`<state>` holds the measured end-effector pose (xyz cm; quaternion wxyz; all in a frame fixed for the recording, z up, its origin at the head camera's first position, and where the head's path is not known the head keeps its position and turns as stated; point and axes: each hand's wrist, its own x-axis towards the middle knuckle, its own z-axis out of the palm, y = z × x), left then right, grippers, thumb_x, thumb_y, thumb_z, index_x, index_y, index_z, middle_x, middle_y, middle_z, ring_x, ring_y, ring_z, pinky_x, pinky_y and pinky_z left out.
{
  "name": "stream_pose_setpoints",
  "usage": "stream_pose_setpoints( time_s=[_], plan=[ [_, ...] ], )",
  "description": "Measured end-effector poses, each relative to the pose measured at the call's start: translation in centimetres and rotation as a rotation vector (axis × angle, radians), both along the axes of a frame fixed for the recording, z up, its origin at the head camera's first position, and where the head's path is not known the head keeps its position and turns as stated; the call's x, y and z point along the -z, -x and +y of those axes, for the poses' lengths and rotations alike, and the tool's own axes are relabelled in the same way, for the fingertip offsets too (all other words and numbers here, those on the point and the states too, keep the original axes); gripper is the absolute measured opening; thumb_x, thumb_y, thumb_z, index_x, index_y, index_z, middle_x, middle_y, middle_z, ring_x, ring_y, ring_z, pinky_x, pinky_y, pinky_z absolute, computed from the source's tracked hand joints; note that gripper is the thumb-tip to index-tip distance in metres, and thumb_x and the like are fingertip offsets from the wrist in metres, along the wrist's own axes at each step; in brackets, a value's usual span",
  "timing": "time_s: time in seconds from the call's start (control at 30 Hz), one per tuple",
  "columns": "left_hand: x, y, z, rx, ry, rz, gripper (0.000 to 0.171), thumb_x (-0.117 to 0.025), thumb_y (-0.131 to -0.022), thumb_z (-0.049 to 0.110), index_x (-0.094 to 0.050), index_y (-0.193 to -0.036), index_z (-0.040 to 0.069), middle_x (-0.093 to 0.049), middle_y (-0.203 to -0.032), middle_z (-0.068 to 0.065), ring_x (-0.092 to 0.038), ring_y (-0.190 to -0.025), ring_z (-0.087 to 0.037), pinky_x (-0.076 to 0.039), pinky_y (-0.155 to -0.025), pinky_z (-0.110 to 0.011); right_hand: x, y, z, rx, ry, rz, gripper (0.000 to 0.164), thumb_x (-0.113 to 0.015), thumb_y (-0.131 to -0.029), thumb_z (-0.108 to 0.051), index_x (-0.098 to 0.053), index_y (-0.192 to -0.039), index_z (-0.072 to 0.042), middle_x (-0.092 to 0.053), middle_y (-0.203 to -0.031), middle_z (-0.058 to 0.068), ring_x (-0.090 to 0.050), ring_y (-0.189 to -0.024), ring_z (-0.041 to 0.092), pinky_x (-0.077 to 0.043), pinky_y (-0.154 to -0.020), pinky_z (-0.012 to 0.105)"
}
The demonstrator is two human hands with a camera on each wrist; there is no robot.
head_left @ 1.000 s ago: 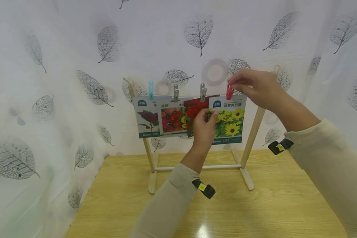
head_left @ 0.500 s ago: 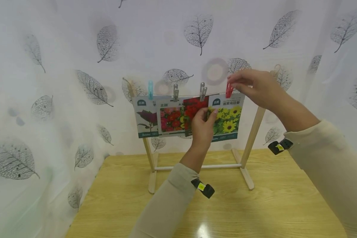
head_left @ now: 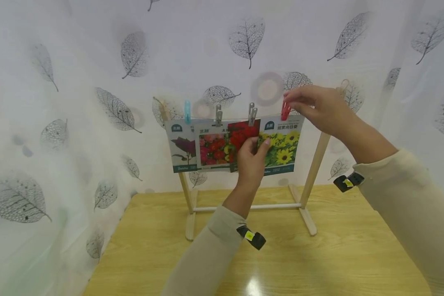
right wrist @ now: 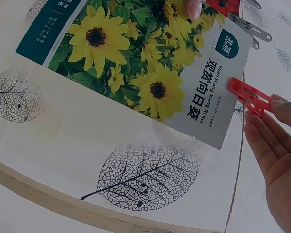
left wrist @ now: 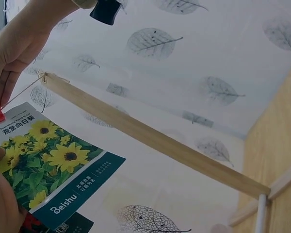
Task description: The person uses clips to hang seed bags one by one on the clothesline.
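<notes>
A seed packet with yellow sunflowers (head_left: 284, 152) hangs by the string at the right end of the row. My left hand (head_left: 250, 162) pinches its left edge between thumb and fingers. The red clothespin (right wrist: 250, 95) sits over the packet's top edge at the string. In the right wrist view my right hand (right wrist: 276, 155) pinches its handle end with thumb and fingers. Beside the sunflower packet hangs a packet with red flowers (head_left: 242, 133), partly hidden by my left hand. Two metal clips (head_left: 253, 116) stand near its top.
A wooden stand with slanting posts (head_left: 314, 172) and a white crossbar (head_left: 274, 207) rests on the wooden table (head_left: 299, 263). Further left hang a mixed-flower packet (head_left: 212, 150) and a dark-leaf packet (head_left: 182, 148) with a blue clothespin (head_left: 187, 112). A leaf-print curtain (head_left: 77, 61) is behind.
The sunflower packet's lower right side has moved slightly up and left. The red clothespin has risen a little with it. Both hands keep their grips.
</notes>
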<state>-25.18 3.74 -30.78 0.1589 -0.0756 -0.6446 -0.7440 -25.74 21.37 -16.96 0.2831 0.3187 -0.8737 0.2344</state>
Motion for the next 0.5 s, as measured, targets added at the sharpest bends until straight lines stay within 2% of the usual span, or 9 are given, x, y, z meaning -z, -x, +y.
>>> stream_pose_setpoints(
  time_s=[0.2,0.5],
  plan=[
    [0.7,-0.5,-0.5,0.003,-0.001,-0.014,0.025,-0.070,-0.096,0.031,-0.067,-0.113,0.013,-0.069,-0.109,0.000,-0.064,-0.100,-0.010,-0.056,-0.089,-0.035,0.1,-0.1,0.1,0.009,0.001,-0.010,0.018,-0.066,-0.097,-0.006,-0.072,-0.114,-0.006,-0.070,-0.129,0.009,-0.067,-0.120,0.028,-0.043,-0.095,0.003],
    [1.4,-1.2,-1.0,-0.001,0.056,0.015,0.026,-0.069,-0.097,0.032,-0.066,-0.117,0.015,-0.069,-0.114,0.001,-0.064,-0.101,-0.010,-0.056,-0.087,-0.031,0.2,0.0,0.2,-0.008,0.000,0.020,0.017,-0.066,-0.097,-0.004,-0.072,-0.112,-0.005,-0.071,-0.129,0.010,-0.069,-0.117,0.029,-0.040,-0.091,-0.001]
  ],
)
